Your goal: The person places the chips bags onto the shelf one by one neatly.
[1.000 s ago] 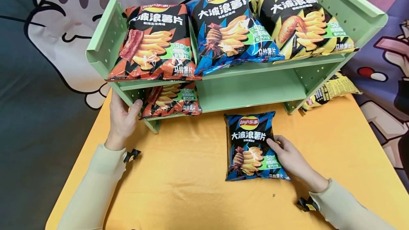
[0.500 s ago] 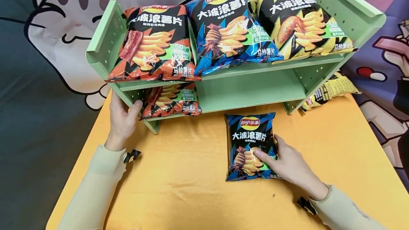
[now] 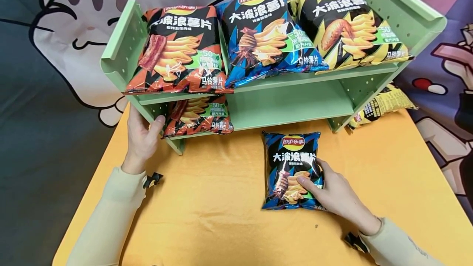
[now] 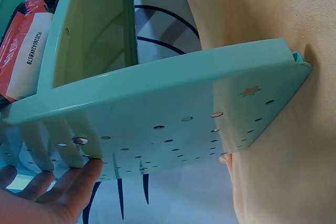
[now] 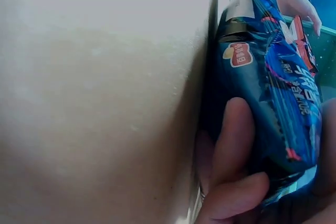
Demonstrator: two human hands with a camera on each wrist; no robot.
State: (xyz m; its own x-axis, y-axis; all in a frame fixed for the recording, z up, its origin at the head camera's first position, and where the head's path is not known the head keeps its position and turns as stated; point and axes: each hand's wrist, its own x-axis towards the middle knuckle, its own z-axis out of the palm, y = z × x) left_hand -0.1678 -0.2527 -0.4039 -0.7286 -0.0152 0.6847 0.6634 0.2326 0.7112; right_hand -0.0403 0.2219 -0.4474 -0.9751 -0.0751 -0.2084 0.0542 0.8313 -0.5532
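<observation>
On the table lies a blue and black bag of potato chips (image 3: pixel 288 147). My right hand (image 3: pixel 340 196) grips its right edge, thumb on the front and fingers at the back, as the right wrist view shows with the bag's back (image 5: pixel 236 87). At the left end of the green shelf (image 3: pixel 292 102), my left hand (image 3: pixel 142 141) holds the side panel. Its thumb lies at the front edge, while the fingertips (image 4: pixel 89 169) press the perforated outer face (image 4: pixel 173 114). A red chip bag (image 3: pixel 199 116) sits on the lower tier beside that thumb.
Along the top tier stand a red chip bag (image 3: pixel 181 52), a blue one (image 3: pixel 258 40) and a yellow one (image 3: pixel 351 28). Another yellow bag (image 3: pixel 384 106) lies behind the shelf's right end. An orange cloth (image 3: pixel 214 216) covers the table.
My right thumb has moved further in over the front of the blue chip bag, and the bag has shifted slightly right and tilted. My left hand stays at the shelf.
</observation>
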